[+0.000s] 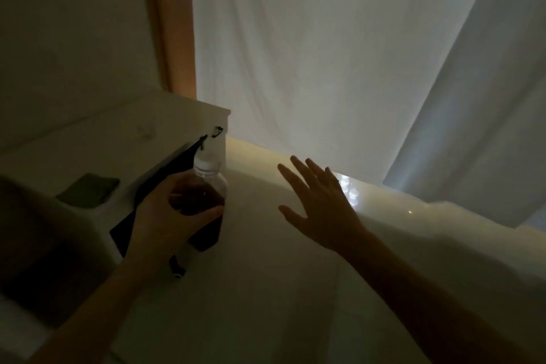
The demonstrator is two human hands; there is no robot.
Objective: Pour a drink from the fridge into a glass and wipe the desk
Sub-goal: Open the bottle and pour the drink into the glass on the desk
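Observation:
The room is dim. My left hand (171, 216) grips a clear plastic bottle (206, 186) of dark drink around its middle. The bottle stands upright with a pale cap on top. My right hand (319, 207) is held out flat to the right of the bottle, fingers spread, holding nothing. It hovers over or rests against a pale white surface (266, 289), which may be the fridge; I cannot tell if it touches. No glass is in view.
A white shelf unit (165, 118) stands at the left with a dark green cloth or pad (88, 190) on it. A black strap or bag (165, 177) hangs off its side behind the bottle. White curtains (325, 53) fill the background.

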